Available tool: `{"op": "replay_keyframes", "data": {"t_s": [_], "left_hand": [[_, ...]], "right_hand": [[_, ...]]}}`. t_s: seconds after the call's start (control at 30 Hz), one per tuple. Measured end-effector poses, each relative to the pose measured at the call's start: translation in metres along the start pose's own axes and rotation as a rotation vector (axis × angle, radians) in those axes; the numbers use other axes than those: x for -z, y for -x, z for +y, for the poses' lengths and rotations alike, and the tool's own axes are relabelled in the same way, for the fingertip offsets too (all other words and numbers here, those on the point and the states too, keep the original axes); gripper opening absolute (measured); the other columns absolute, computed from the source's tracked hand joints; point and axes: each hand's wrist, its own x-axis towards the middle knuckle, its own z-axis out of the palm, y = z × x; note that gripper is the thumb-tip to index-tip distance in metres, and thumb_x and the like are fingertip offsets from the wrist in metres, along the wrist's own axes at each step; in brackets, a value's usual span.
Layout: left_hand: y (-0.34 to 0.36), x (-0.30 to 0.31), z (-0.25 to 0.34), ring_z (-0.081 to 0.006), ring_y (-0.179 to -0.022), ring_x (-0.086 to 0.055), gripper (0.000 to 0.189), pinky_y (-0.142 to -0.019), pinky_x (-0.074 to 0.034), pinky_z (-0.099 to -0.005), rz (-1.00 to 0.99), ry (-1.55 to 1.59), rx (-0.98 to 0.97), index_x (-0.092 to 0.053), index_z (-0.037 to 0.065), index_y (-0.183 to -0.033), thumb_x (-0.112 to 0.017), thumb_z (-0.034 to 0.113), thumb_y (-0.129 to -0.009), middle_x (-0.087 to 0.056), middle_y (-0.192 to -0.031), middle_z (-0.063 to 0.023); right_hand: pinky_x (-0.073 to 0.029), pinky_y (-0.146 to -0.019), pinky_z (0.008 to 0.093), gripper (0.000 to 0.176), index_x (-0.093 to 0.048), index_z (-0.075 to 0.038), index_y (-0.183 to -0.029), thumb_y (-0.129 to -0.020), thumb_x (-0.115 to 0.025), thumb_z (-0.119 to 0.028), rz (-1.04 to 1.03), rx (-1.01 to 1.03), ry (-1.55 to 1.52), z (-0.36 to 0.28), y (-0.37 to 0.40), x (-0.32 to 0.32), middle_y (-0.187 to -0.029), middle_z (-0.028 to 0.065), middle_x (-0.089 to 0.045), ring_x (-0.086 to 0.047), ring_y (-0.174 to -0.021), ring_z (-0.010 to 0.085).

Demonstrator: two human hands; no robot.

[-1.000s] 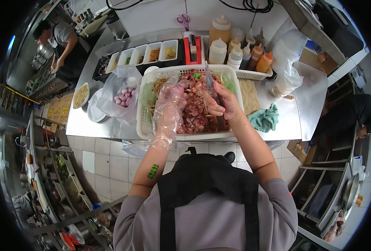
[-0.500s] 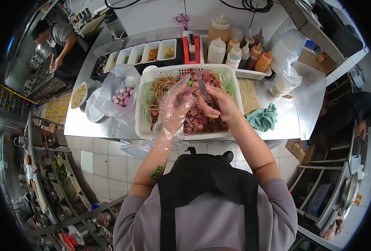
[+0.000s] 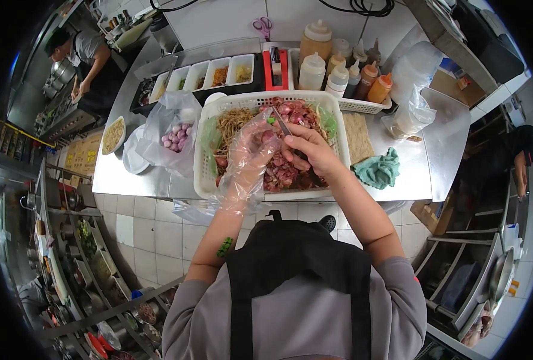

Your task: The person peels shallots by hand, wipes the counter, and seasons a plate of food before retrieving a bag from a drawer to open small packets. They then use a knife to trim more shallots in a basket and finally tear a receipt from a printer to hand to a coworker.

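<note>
Over a white perforated basket [image 3: 205,171], my left hand [image 3: 252,147] wears a clear plastic glove and is closed on a small red shallot [image 3: 268,137]. My right hand [image 3: 308,147] is bare and grips a small knife [image 3: 280,122], its blade pointing up and left beside the shallot. Beneath both hands lie red shallot skins and pieces [image 3: 281,174], with a heap of dry brown roots [image 3: 233,122] at the basket's left. A plastic bag of peeled shallots [image 3: 176,138] stands left of the basket.
Squeeze bottles [image 3: 311,72] and a tray of small white containers [image 3: 219,73] line the back. A green cloth [image 3: 379,169] and a beige cloth [image 3: 358,137] lie to the right. Another person [image 3: 92,66] is at the far left; part of another [image 3: 521,156] shows at far right.
My right hand has shifted slightly left and curled more, and the knife now tilts further left beside the shallot. The person at far right has moved an arm.
</note>
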Motion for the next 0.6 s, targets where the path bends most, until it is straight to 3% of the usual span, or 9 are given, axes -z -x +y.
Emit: {"op": "replay_keyframes", "data": {"t_s": [0.1,0.23,0.33,0.4,0.43,0.5,0.6], "left_hand": [[-0.004,-0.001,0.0,-0.0093,-0.087,-0.052,0.051,-0.078,-0.044,-0.0241,-0.088,-0.051,-0.04,-0.045,0.003,-0.125,-0.06,-0.006,-0.077,-0.056,-0.105,-0.0051],[-0.004,-0.005,0.005,-0.0134,-0.091,-0.053,0.047,-0.081,-0.044,-0.027,-0.103,-0.076,-0.036,-0.046,0.003,-0.123,-0.061,-0.004,-0.079,-0.057,-0.104,-0.0083],[-0.005,-0.004,0.008,-0.0163,-0.09,-0.056,0.052,-0.08,-0.045,-0.0281,-0.119,-0.284,-0.136,-0.046,0.005,-0.125,-0.059,-0.007,-0.076,-0.058,-0.103,-0.0105],[-0.004,-0.007,0.016,-0.0221,-0.091,-0.058,0.056,-0.079,-0.046,-0.0295,-0.136,-0.639,-0.257,-0.046,0.006,-0.126,-0.06,-0.007,-0.073,-0.058,-0.103,-0.0141],[-0.004,-0.006,0.014,-0.0221,-0.091,-0.058,0.056,-0.079,-0.046,-0.0295,-0.138,-0.638,-0.256,-0.046,0.006,-0.126,-0.06,-0.007,-0.073,-0.058,-0.103,-0.0141],[-0.006,-0.001,0.004,-0.025,-0.088,-0.059,0.067,-0.076,-0.048,-0.0305,-0.145,-0.752,-0.473,-0.044,0.01,-0.129,-0.055,-0.011,-0.067,-0.055,-0.111,-0.0155],[-0.001,0.001,-0.004,-0.0315,-0.093,-0.058,0.066,-0.078,-0.048,-0.0334,-0.14,-0.826,-0.404,-0.045,0.01,-0.129,-0.054,-0.01,-0.067,-0.054,-0.113,-0.0167]], "right_hand": [[-0.024,-0.035,0.0168,0.036,-0.05,-0.007,-0.122,-0.089,-0.052,-0.021,0.06,0.005,0.064,0.0,-0.001,-0.001,-0.061,0.0,-0.05,-0.034,-0.039,0.0026],[-0.024,-0.036,0.0167,0.034,-0.052,-0.006,-0.12,-0.089,-0.051,-0.021,0.1,-0.001,0.115,0.001,-0.001,0.001,-0.06,-0.0003,-0.05,-0.035,-0.039,0.0024],[-0.024,-0.036,0.0169,0.034,-0.052,-0.005,-0.12,-0.089,-0.051,-0.02,0.088,-0.009,0.123,-0.001,0.0,0.0,-0.06,0.0004,-0.05,-0.034,-0.039,0.0025],[-0.024,-0.036,0.017,0.033,-0.052,-0.005,-0.119,-0.089,-0.05,-0.02,0.076,-0.01,0.118,0.0,0.0,0.002,-0.06,0.0005,-0.05,-0.034,-0.039,0.0025],[-0.024,-0.035,0.0171,0.032,-0.053,-0.005,-0.118,-0.089,-0.05,-0.02,0.061,-0.011,0.115,0.0,0.0,0.002,-0.059,0.0007,-0.05,-0.034,-0.039,0.0026],[-0.023,-0.035,0.0172,0.031,-0.053,-0.005,-0.116,-0.089,-0.049,-0.02,0.054,-0.013,0.113,0.0,-0.001,0.003,-0.059,0.0008,-0.05,-0.034,-0.038,0.0027],[-0.024,-0.035,0.0175,0.03,-0.054,-0.004,-0.114,-0.089,-0.048,-0.02,0.053,-0.028,0.123,-0.001,-0.001,0.003,-0.059,0.0007,-0.05,-0.034,-0.038,0.0028]]}}
